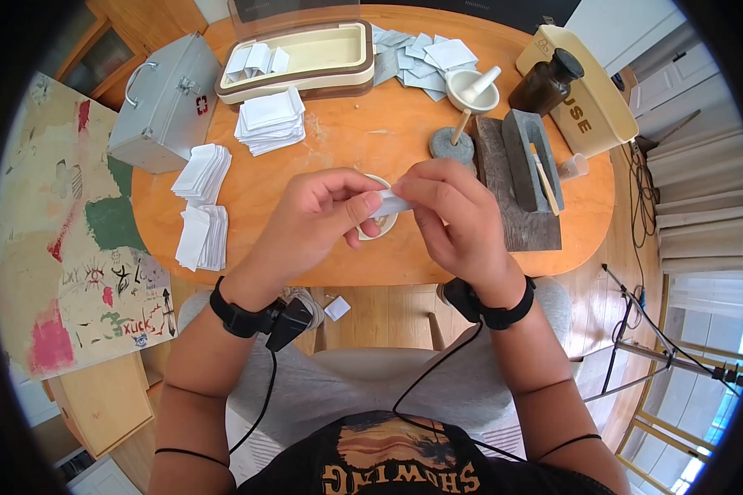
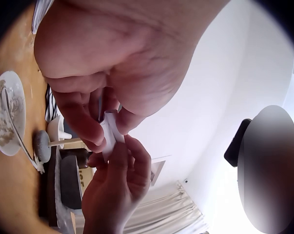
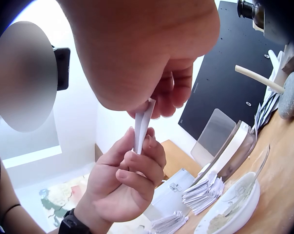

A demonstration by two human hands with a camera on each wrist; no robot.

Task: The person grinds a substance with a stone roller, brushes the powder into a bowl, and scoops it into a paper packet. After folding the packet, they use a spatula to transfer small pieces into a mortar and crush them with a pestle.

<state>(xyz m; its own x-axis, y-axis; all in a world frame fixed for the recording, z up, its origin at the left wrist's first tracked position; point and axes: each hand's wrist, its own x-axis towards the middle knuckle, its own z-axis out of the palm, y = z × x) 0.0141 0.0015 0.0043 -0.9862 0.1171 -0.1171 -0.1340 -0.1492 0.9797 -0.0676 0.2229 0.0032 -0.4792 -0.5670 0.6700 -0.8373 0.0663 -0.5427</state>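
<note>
Both hands meet over a white bowl (image 3: 254, 201) and hold one small folded white paper (image 1: 390, 204) between them. My left hand (image 1: 315, 210) pinches the paper's left end, thumb on top. At the other end, the thumb and fingers of my right hand (image 1: 462, 216) pinch it. The paper looks like a narrow folded packet, with a crease along it in the left wrist view. Inside the bowl, partly hidden by the hands in the head view, lies a pale powdery substance (image 2: 1, 119) with a thin metal spoon (image 3: 265, 163) leaning on the rim.
Stacks of folded white papers (image 1: 270, 121) stand at the left, near a silver case (image 1: 163, 103). Behind are a cream box (image 1: 326, 73) and loose paper squares (image 1: 413, 62). At right: a mortar (image 1: 462, 81), a stone with wooden handle (image 1: 451, 147), a brown jar (image 1: 541, 89) and a stone trough (image 1: 522, 136).
</note>
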